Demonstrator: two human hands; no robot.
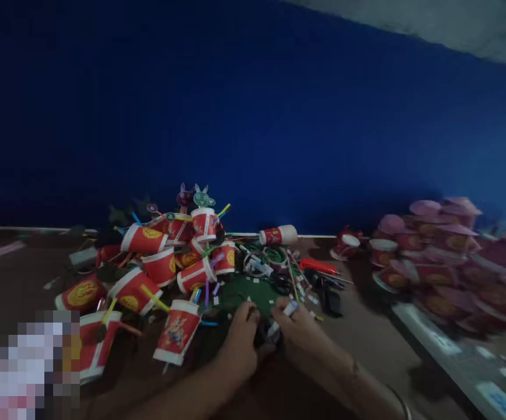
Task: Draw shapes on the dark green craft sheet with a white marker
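My left hand [243, 338] is closed at the front of the table, its fingers curled around something dark I cannot make out. Beside it, my right hand [299, 328] grips a pale stick-like thing [274, 331], whose whitish ends show on both sides of the thumb. Between the hands the view is dark and blurred. Just beyond them lies a green mat [240, 291] dotted with small white scraps. The nearest red paper cup [176, 332], with straws attached, stands tilted left of my left hand.
Several red cups [147, 268] with straws are heaped at left. Coiled cords [257, 265], a red-orange tool [319, 266] and a stack of cups [279, 235] lie toward the wall [253, 146]. Pink-topped cups [440, 262] pile up at right, behind a long pale strip [432, 332].
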